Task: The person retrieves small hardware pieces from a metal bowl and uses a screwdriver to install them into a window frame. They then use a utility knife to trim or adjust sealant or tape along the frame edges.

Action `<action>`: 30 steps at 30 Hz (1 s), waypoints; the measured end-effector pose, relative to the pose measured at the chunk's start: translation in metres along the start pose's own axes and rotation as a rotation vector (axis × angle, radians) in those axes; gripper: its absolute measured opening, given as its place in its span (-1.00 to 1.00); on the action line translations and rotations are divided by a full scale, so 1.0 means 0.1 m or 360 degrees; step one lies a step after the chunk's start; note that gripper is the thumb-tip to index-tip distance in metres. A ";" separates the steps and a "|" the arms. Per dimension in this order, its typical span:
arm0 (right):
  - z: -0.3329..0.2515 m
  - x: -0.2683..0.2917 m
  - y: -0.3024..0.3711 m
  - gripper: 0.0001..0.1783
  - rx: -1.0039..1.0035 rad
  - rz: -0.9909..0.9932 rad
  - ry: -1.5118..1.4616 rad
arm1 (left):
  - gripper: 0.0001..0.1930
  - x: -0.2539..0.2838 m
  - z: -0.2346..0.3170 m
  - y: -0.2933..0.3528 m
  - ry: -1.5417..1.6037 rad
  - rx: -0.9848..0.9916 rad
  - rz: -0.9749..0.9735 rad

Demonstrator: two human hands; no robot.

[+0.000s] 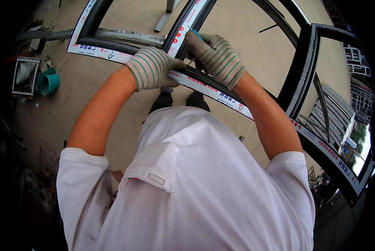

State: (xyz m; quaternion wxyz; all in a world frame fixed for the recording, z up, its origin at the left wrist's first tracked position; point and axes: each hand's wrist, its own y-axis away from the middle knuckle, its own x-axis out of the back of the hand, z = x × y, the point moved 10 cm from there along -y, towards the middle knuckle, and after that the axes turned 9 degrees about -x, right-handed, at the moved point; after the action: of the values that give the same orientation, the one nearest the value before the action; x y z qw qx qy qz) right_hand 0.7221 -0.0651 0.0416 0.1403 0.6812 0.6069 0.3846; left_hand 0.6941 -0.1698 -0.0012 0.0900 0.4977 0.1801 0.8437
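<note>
A black window frame with white printed protective film lies raised in front of me. Its near rail (206, 85) meets a black crossbar (186, 26) between my hands. My left hand (154, 67), in a striped knit glove, is closed on the near rail by this joint, thumb above and fingers below. My right hand (218, 58), gloved alike, is closed over the joint's right side around a small tool with a teal part (197, 35). Its kind is mostly hidden by the fingers. A thin dark tip seems to show below that hand, near my left thumb.
Another film-covered black frame (327, 146) stands at the right, with stacked long profiles (327, 111) behind it. A teal bucket (48, 82) and a box-like frame with white material (25, 75) are on the floor at left. A long grey bar (129, 37) runs beneath the frame.
</note>
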 end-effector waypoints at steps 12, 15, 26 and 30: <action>0.27 -0.11 0.05 -0.28 -0.0072 -0.0048 0.0051 | -0.44 -0.01 0.01 0.00 0.0027 -0.0031 -0.0032; 0.20 -0.15 0.13 -0.28 -0.0082 -0.0137 0.0069 | -0.45 0.06 0.05 0.03 -0.0030 0.0034 -0.0137; 0.29 -0.27 0.20 -0.37 -0.0059 -0.0192 0.0208 | -0.56 0.06 0.03 0.05 0.0074 -0.0044 0.0091; 0.37 -0.31 0.15 -0.41 -0.0122 -0.0161 0.0307 | -0.57 0.05 0.03 0.04 0.0061 -0.0034 0.0060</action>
State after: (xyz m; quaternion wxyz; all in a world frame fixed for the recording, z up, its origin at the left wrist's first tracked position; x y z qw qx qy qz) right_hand 0.7597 -0.0872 0.0155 0.1265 0.6037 0.6359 0.4639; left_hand 0.6949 -0.1717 0.0058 0.0761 0.4838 0.1633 0.8564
